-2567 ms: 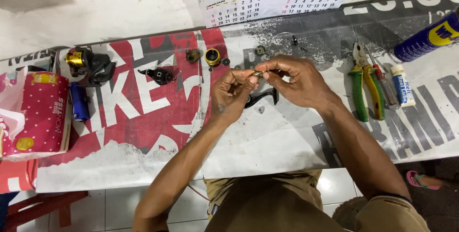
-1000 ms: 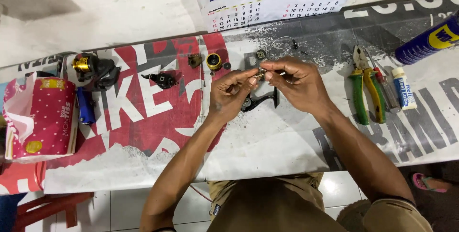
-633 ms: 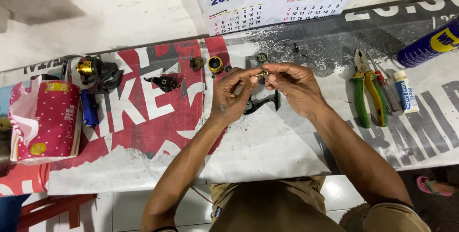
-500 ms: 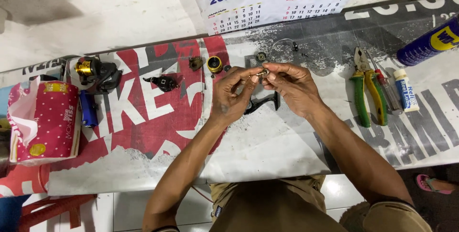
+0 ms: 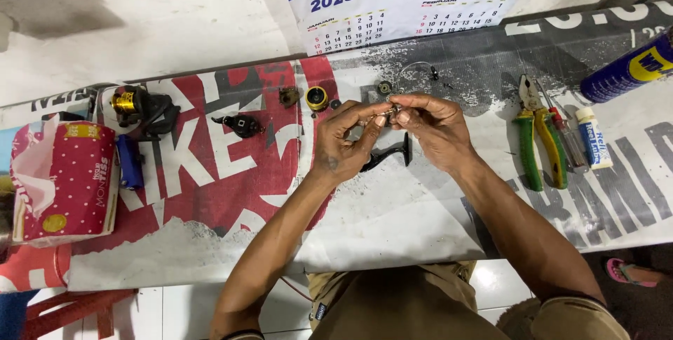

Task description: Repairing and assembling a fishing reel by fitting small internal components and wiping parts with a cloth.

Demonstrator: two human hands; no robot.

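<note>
My left hand (image 5: 345, 140) and my right hand (image 5: 433, 126) meet above the table, fingertips pinched together on a small metal part (image 5: 388, 112). The part is mostly hidden by my fingers. Right under the hands lies a black reel handle (image 5: 385, 158) on the printed banner (image 5: 231, 172) that covers the table. Just beyond the hands lie a gold ring-shaped part (image 5: 317, 97), a small dark gear (image 5: 384, 87), a thin wire bail (image 5: 417, 68) and a small brown piece (image 5: 288, 95).
A black and gold reel body (image 5: 140, 107) and a black side cover (image 5: 242, 125) lie at the left, next to a blue tube (image 5: 130, 162) and a red dotted tissue pack (image 5: 66, 179). At the right: green-handled pliers (image 5: 536, 133), a screwdriver (image 5: 564, 137), a small white tube (image 5: 592, 137), a blue spray can (image 5: 627, 66). A calendar (image 5: 406, 10) hangs on the wall.
Both hands stay pinched on the small part with only slight finger movement. The view has shifted a little; nothing on the table has moved.
</note>
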